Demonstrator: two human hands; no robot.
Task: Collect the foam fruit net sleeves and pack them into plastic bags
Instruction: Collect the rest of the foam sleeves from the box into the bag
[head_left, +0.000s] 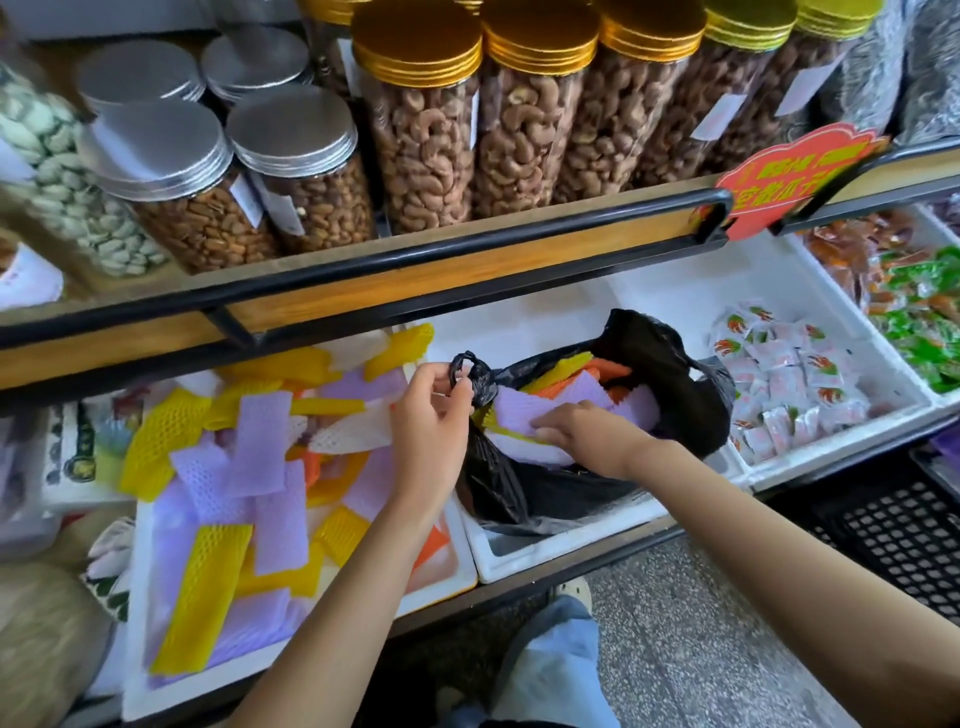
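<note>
We are in the packing step: the thin black plastic bag (670, 364) sits in a white foam box (550, 545) on the lower shelf, mouth up and already holding a good stack of foam net sleeves in purple, yellow, orange and white. Our left hand (428, 415) pinches the twisted loop handle of the bag (464, 370) between thumb and curled fingers, holding that side of the mouth up and open. Our right hand (582, 431) lies on top of the purple foam sleeves in the bag (519, 410), fingers fairly straight and pressing them down. We cannot tell whether the thumb is tucked under any of them. Just to the left, a second white foam box (460, 571) is heaped with loose foam net sleeves (270, 457), mostly purple and yellow, with a few white and orange ones among them, so we judge the collecting far from finished. The next move, as we read it, calls for lifting the right hand clear of the bag and reaching across to the loose heap for another handful. The left hand should keep its pinch on the handle so the limp plastic does not fall shut. The sleeves are light and springy, so they will likely need flattening again once they are dropped in.
</note>
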